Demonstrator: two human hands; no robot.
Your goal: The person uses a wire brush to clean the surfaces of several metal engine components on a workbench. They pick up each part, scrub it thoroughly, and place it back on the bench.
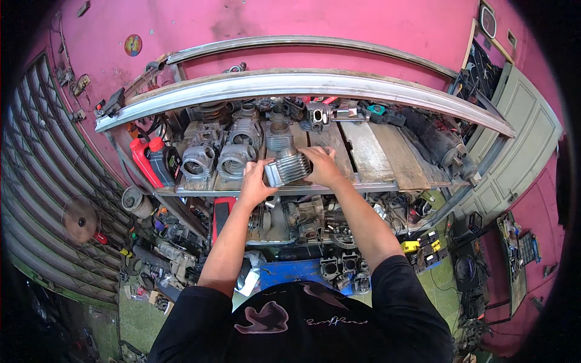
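A finned metal engine cylinder [288, 170] is held between my two hands, tilted, over the front edge of the shelf. My left hand [256, 185] grips its left side with bent fingers. Around its right side closes my right hand [323, 167]. Just behind it a second finned cylinder [279, 137] stands upright on the boards, partly hidden by the held one. To the left of my hands sit grey engine casings [236, 160] with round openings, in rows with another casing [198, 162].
Wooden boards [370, 151] form the shelf top, under a metal rail [315, 85]. Red and black bottles [154, 160] stand at the left end. A dark muffler-like cylinder [439, 142] lies at the right. Engine parts [315, 219] crowd the lower shelf; a fan [81, 221] stands left.
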